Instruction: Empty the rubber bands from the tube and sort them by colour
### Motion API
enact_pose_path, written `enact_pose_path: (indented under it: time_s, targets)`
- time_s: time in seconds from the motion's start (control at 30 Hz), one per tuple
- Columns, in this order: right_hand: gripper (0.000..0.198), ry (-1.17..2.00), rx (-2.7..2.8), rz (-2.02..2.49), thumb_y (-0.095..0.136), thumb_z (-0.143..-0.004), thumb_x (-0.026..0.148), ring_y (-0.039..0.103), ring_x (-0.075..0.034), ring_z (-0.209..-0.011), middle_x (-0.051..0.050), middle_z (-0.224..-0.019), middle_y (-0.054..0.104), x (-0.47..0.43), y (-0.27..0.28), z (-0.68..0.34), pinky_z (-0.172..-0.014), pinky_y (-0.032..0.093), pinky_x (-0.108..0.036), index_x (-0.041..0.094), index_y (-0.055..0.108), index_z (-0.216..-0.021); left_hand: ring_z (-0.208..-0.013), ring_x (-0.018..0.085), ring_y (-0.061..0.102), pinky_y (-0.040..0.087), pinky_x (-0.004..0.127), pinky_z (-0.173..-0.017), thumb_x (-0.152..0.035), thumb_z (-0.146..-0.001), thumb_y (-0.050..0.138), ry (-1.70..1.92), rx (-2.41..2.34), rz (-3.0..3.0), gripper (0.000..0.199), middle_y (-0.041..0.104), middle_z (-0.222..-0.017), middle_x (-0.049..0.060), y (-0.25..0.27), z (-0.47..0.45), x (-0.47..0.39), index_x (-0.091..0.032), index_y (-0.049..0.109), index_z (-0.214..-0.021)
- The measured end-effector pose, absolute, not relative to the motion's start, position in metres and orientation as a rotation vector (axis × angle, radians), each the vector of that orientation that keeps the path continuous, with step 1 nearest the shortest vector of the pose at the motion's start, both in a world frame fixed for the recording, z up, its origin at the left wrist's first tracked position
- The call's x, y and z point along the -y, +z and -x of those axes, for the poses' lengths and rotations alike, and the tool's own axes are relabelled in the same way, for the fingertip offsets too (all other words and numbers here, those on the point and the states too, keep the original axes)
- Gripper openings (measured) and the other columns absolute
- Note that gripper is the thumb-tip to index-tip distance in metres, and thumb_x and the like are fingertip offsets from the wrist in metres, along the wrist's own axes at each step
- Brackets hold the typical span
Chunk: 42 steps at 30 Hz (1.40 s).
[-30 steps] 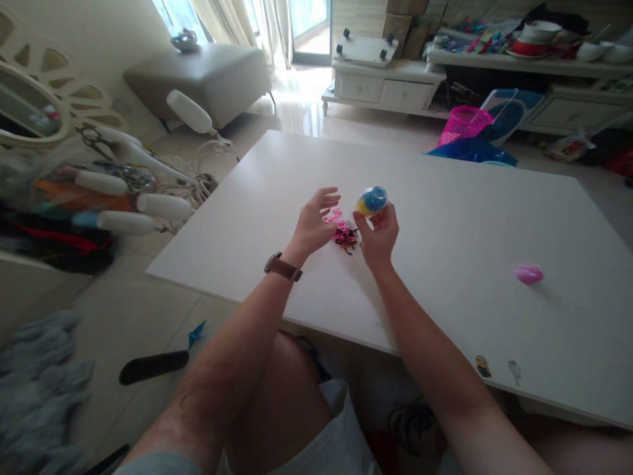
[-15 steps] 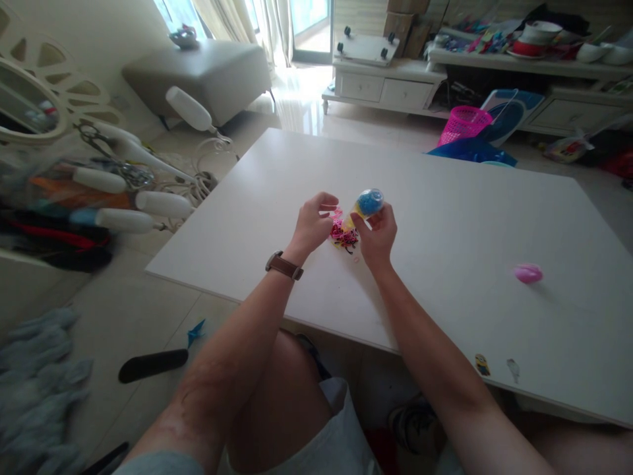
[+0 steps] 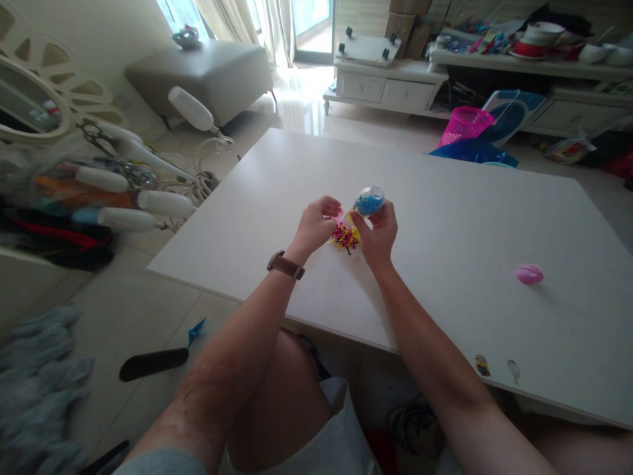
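Observation:
A clear rounded plastic container [image 3: 370,200] with small blue bands inside is in my right hand [image 3: 380,231], thumb on the near side and fingers behind. It is tilted, its lower end toward the pile on the table. The pile of small rubber bands [image 3: 345,236], pink, black and yellow, lies on the white tabletop below and between my hands. My left hand [image 3: 316,223], with a brown-strapped watch [image 3: 285,265] on the wrist, hovers at the pile's left edge. Its fingers are curved and apart from the thumb, with nothing seen in them.
A pink, shiny rounded object [image 3: 529,274] sits on the table [image 3: 459,264] at the right. Two small stickers, one a yellow figure [image 3: 482,365], are near the front edge. A lamp with white shades [image 3: 190,109] stands close to the left edge. A pink basket [image 3: 465,125] is beyond the far edge.
Yellow bands have dropped from the container onto the pile, and mostly blue ones now show inside it. The container has tipped slightly. Both hands have stayed almost in place.

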State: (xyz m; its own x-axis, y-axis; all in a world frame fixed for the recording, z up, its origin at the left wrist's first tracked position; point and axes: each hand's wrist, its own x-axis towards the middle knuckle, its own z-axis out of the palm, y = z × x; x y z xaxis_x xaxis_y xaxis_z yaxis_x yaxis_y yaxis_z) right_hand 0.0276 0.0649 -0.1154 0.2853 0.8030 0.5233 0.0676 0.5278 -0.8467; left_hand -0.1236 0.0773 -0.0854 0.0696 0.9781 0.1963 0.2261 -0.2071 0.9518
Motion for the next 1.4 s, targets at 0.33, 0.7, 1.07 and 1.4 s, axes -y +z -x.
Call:
enact_pose_path:
  time_s: [0.33, 0.7, 1.07, 1.4]
  targets:
    - [0.044, 0.538, 1.187, 0.924, 0.081, -0.078, 0.050, 0.069, -0.017, -0.088, 0.001, -0.095, 0.066, -0.0667, -0.1153, -0.0300, -0.087, 0.061, -0.036, 0.026, 0.059, -0.109, -0.087, 0.020, 0.071, 0.060, 0.037, -0.084, 0.000, -0.060, 0.053, 1.209, -1.244, -1.583, 0.036, 0.075, -0.088, 0.006, -0.0870, 0.1248, -0.0785, -0.018, 0.066, -0.089]
    - [0.045, 0.539, 1.185, 0.954, 0.084, -0.076, 0.049, 0.069, -0.018, -0.090, -0.001, -0.097, 0.067, -0.0603, -0.1132, -0.0242, -0.090, 0.060, -0.037, 0.026, 0.060, -0.107, -0.086, 0.021, 0.072, 0.059, 0.036, -0.077, -0.001, -0.063, 0.056, 1.155, -1.277, -1.556, 0.034, 0.075, -0.089, 0.008, -0.0873, 0.1255, -0.0796, -0.018, 0.067, -0.091]
    - [0.046, 0.528, 1.169, 0.935, 0.084, -0.075, 0.047, 0.069, -0.018, -0.087, 0.000, -0.096, 0.067, -0.0630, -0.1193, -0.0224, -0.086, 0.060, -0.035, 0.024, 0.059, -0.105, -0.085, 0.021, 0.071, 0.059, 0.033, -0.074, -0.003, -0.065, 0.057, 1.138, -1.293, -1.543, 0.031, 0.074, -0.090, 0.007, -0.0861, 0.1252, -0.0785, -0.018, 0.067, -0.090]
    - [0.045, 0.484, 1.132, 0.895, 0.083, -0.077, 0.047, 0.070, -0.018, -0.090, -0.001, -0.100, 0.067, -0.0637, -0.1219, -0.0243, -0.085, 0.059, -0.034, 0.024, 0.060, -0.108, -0.090, 0.020, 0.070, 0.059, 0.034, -0.079, -0.004, -0.069, 0.062, 0.989, -1.316, -1.601, 0.030, 0.074, -0.098, 0.008, -0.0854, 0.1261, -0.0766, -0.017, 0.067, -0.096]
